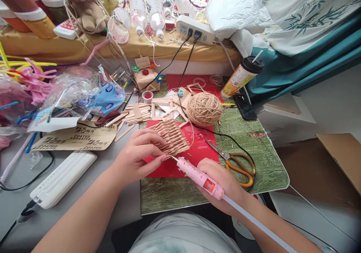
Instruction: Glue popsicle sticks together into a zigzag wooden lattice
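Note:
My left hand point(141, 153) grips the near left side of a small woven-looking structure of stacked wooden craft sticks point(173, 135), its fingers laid over the edge. In my right hand point(218, 181) is a pink hot glue gun point(197, 176) with a long glue stick out of its back end. The gun's metal nozzle touches, or nearly touches, the near edge of the stick structure, close to my left fingertips. Under the structure lies a red sheet point(207, 147). Behind it sits a ball of jute twine point(205, 108), with a strand running down to the structure's right side.
Orange-handled scissors point(239, 166) lie right of the red sheet, beside a black cable. Loose craft sticks point(138, 113) and a small cup of red bits point(147, 96) are behind. A drink cup point(242, 76) stands back right; a power strip point(194, 30) is on the shelf.

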The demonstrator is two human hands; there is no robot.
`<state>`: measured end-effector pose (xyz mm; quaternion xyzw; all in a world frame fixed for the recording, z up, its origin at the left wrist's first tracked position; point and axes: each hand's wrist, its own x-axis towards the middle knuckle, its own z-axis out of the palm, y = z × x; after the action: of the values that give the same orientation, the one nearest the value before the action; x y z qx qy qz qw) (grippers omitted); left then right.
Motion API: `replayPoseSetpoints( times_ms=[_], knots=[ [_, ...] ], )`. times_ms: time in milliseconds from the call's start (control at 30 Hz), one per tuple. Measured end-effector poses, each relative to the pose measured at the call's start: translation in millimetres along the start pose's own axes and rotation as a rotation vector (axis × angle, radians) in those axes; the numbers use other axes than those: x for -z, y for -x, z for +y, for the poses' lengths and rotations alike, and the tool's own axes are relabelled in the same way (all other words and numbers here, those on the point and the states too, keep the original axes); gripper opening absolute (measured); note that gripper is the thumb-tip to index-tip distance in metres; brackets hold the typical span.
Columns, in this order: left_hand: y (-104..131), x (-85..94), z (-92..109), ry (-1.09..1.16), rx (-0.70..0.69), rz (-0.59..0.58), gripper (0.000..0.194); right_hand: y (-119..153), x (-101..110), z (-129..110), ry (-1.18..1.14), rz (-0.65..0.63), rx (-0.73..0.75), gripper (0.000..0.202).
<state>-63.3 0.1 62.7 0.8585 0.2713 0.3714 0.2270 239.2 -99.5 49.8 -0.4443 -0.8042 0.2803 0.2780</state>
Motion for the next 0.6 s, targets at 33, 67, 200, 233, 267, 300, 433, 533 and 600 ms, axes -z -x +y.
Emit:
replayPoseSetpoints(
  times_ms=[33, 67, 200, 233, 267, 300, 433, 533, 600],
  knots=[
    [0.1, -0.1, -0.2, -0.002, 0.004, -0.002, 0.011, 0.4, 0.0, 0.8, 0.004, -0.001, 0.0, 0.011],
    [0.1, -0.2, -0.4, -0.004, 0.006, -0.004, 0.01, 0.5, 0.1, 1.3, 0.011, -0.006, 0.001, 0.012],
    [-0.4, -0.2, -0.5, -0.008, -0.004, 0.004, 0.01, -1.3, 2.0, 1.4, 0.026, -0.018, 0.038, 0.014],
    [-0.4, -0.2, -0.5, -0.007, -0.008, 0.006, 0.01, -2.2, 2.6, 1.1, 0.025, -0.011, 0.052, 0.014],
    [-0.3, -0.1, -0.6, -0.005, -0.011, 0.006, 0.01, -3.1, 3.2, 0.7, 0.02, -0.002, 0.063, 0.013],
    [-0.1, -0.1, -0.9, -0.004, -0.012, 0.006, 0.011, -4.0, 3.8, 0.2, 0.014, 0.007, 0.07, 0.012],
    [1.9, 0.1, -2.7, -0.009, -0.005, -0.012, 0.01, -6.4, 6.0, -2.0, 0.029, 0.036, 0.05, 0.015],
    [2.5, 0.0, -3.0, -0.013, 0.003, -0.016, 0.01, -6.0, 7.1, -2.5, 0.052, 0.04, 0.024, 0.016],
    [2.3, -0.2, -2.7, -0.014, -0.002, -0.009, 0.011, -4.7, 7.6, -1.7, 0.048, 0.042, 0.007, 0.015]
  ],
)
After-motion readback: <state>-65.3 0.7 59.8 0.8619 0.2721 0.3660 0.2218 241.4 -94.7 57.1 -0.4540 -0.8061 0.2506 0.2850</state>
